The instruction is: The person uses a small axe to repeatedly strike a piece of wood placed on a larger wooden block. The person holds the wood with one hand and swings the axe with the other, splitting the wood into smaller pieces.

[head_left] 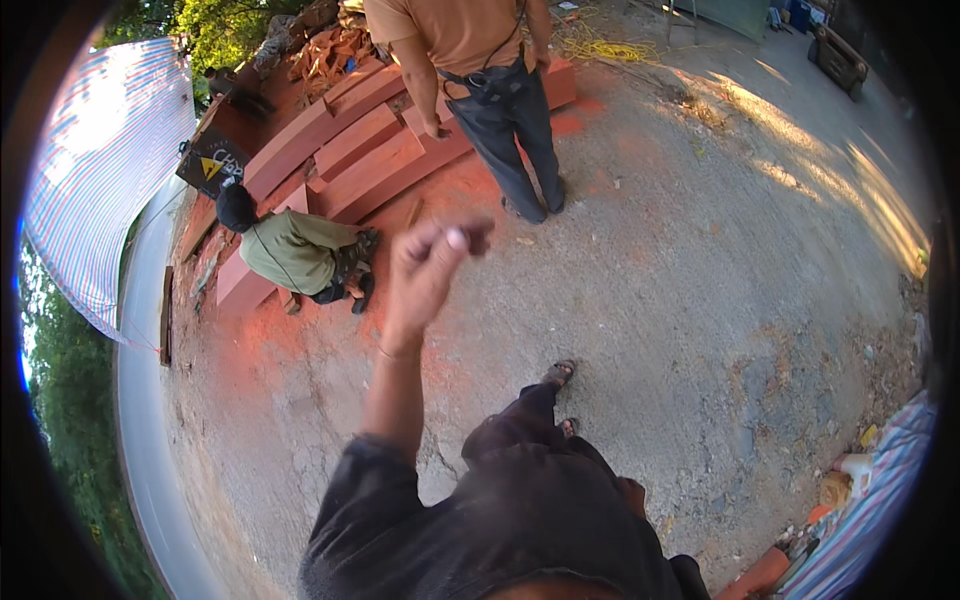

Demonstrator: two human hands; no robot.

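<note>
My left hand (430,270) is raised in front of me, its fingers curled in and the thumb against them. Motion smears the fingertips, and whatever they hold, if anything, is hidden. Below it, the bare forearm runs into a dark sleeve (365,500). Low beside my right thigh a small part of my right hand (632,495) shows; its fingers are hidden behind my dark clothing. Beyond the left hand lie long reddish beams (375,170) in a stack, with orange-red dust on the ground around them. Neither hand touches the beams.
One person (290,250) in a green top crouches by the beams; another (500,90) in a tan shirt stands behind them. A striped sheet (110,170) hangs at left beside a road (150,430). Yellow cord (605,45) lies far back. Striped sheeting (870,510) lies at lower right.
</note>
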